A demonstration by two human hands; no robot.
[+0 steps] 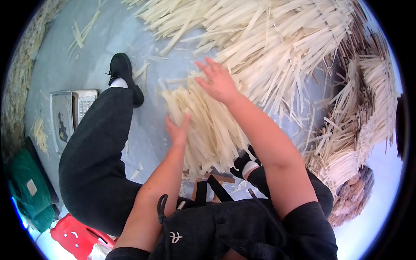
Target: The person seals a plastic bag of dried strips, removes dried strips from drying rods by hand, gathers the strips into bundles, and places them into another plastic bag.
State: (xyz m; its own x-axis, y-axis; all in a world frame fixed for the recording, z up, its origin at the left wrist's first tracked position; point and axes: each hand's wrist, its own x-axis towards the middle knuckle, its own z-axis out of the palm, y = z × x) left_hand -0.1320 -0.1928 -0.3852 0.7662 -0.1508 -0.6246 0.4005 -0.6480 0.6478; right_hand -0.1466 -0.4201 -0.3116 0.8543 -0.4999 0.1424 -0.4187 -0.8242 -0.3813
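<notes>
A loose bundle of pale, flat, dry strips (210, 125), like wide dried noodles, lies in front of me between my legs. My left hand (177, 129) is at the bundle's left edge, thumb and fingers apart; whether it presses on the strips I cannot tell. Over the bundle's far right end is my right hand (217, 81), fingers spread, holding nothing I can see. Just beyond it spreads a large heap of similar strips (277, 39), some of them close to the right wrist.
A scale with a metal tray (61, 117) and keypad (86, 104) stands beside my left leg. More strips with thin sticks (346, 125) are piled at the right. A green bag-like thing (30, 186) and a red plastic seat (76, 236) are at lower left. Scraps litter the grey floor sheet (145, 117).
</notes>
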